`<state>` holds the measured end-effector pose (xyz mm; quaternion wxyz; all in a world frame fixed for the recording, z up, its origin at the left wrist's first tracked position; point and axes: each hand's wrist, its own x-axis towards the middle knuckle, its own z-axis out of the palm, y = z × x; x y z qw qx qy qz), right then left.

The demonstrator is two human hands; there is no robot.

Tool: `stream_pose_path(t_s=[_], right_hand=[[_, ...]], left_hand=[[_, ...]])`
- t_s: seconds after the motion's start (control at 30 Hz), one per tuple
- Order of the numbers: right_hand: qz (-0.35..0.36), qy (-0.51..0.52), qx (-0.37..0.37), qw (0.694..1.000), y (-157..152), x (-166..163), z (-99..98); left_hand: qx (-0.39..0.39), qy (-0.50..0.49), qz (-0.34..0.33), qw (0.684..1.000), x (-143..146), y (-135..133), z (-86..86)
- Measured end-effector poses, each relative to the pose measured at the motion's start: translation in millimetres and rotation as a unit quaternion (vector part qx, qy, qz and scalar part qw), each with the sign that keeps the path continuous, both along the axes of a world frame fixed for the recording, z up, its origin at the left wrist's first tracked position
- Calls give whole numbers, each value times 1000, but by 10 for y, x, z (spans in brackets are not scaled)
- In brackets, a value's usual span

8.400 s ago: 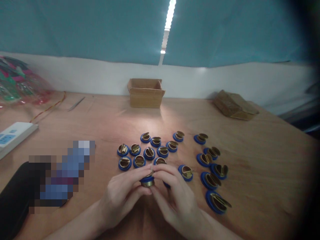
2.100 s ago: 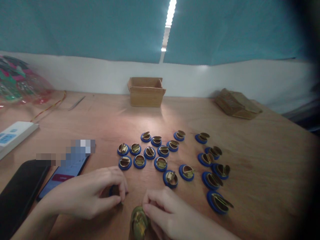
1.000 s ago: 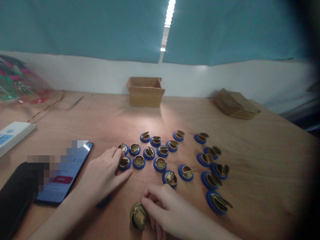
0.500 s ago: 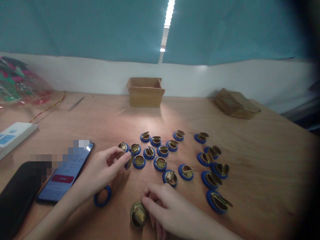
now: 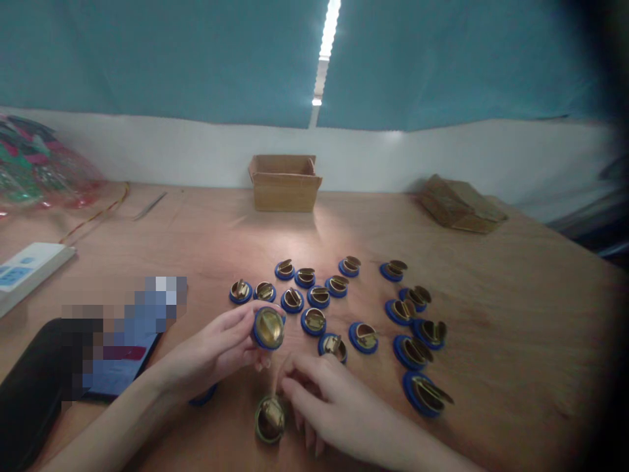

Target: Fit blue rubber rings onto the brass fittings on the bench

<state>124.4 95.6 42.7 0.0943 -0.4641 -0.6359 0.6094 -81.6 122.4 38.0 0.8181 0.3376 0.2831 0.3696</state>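
My left hand (image 5: 230,337) has its fingers closed around a round brass-coloured case with a blue ring (image 5: 269,328), raised above the table with its shiny face toward me. To the right, my right hand (image 5: 319,393) has curled fingers, and whatever they may hold is hidden. Just left of those fingers lies a brass-coloured round case without a blue ring (image 5: 270,419), its lid lifted; whether they touch cannot be made out. An empty blue ring (image 5: 203,396) shows partly under my left wrist. Several blue-ringed brass cases (image 5: 314,321) with raised lids spread across the table beyond both hands.
A small open cardboard box (image 5: 284,190) stands at the back against the white wall. Crumpled brown cardboard (image 5: 459,204) lies back right. On the left are a phone (image 5: 122,364), a black case (image 5: 34,380), a white power strip (image 5: 34,272) and plastic bags (image 5: 44,164).
My left hand has lifted a blue-ringed case from the group and brought it right and nearer, turning its shiny face toward me. My right hand has stayed almost in place.
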Motion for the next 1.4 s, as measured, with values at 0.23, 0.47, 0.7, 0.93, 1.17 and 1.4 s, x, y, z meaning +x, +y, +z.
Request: stream_pose_path(t_s=[0.23, 0.47, 0.7, 0.93, 1.17, 1.4], right_hand=[[-94, 99, 368, 920, 3, 66, 78], [-111, 120, 484, 859, -27, 87, 13], [-135, 127, 489, 852, -19, 78, 37], [-164, 133, 530, 821, 0, 69, 82], [-180, 146, 551, 802, -12, 79, 37], [-173, 138, 553, 804, -8, 62, 18]], left_hand=[[9, -2, 10, 1000, 14, -8, -50], [23, 7, -16, 1000, 132, -93, -66], [121, 49, 13, 991, 178, -113, -17], [291, 205, 93, 930, 166, -213, -40], [449, 301, 91, 836, 131, -221, 17], [475, 314, 108, 815, 166, -205, 10]])
